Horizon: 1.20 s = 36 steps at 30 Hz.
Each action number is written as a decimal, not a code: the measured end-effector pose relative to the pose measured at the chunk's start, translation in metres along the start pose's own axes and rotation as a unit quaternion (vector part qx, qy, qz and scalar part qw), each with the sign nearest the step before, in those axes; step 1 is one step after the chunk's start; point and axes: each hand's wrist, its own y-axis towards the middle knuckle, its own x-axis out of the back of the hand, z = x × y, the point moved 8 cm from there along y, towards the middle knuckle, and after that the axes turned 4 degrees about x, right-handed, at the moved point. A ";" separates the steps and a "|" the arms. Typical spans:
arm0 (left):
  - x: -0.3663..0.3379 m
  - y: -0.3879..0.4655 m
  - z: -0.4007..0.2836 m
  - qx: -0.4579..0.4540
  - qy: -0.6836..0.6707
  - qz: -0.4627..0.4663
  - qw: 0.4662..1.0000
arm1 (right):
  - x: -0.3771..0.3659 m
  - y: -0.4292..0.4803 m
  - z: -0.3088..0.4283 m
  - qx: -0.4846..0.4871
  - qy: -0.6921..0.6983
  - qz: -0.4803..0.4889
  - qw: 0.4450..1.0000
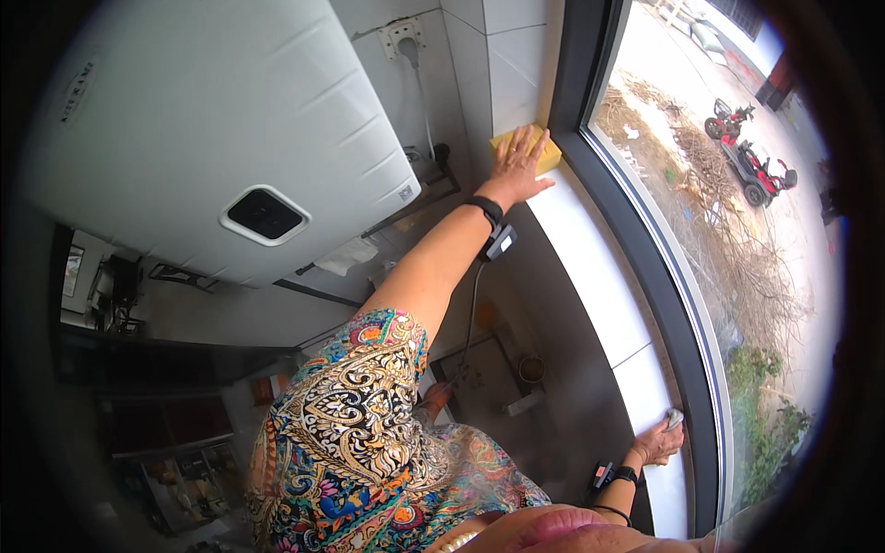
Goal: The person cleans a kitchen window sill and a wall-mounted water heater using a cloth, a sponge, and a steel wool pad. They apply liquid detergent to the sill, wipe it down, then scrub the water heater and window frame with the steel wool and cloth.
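My left hand [517,162] lies on a yellow rectangular block [550,159] in the corner where the white tiled sill meets the wall. Its fingers are spread over the block and its thumb is apart from it. My right hand [657,446] is farther down the same sill [594,263], close to the dark window frame [643,242]. A small crumpled grey cloth [675,417] is pinched in its fingers and touches the sill by the frame. Each wrist wears a black strap with a small device; the left one [499,242] trails a cable.
A large white water heater [228,124] fills the upper left. Beside it, a plug sits in a wall socket [402,38]. A towel [349,256] hangs on a rail. Outside the glass are dry branches [712,173] and a red and black three-wheeled scooter [752,159].
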 end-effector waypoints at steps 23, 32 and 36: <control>0.091 -0.836 0.314 0.705 -0.227 0.146 0.656 | -0.037 -0.027 0.069 0.156 0.172 -0.022 0.972; 0.375 -0.481 0.290 0.291 -0.097 -0.388 0.869 | 0.029 -0.079 0.283 -0.034 0.722 0.374 0.581; 0.478 -0.411 0.263 0.204 -0.002 -0.497 0.843 | 0.247 -0.066 0.431 0.115 0.826 0.385 0.395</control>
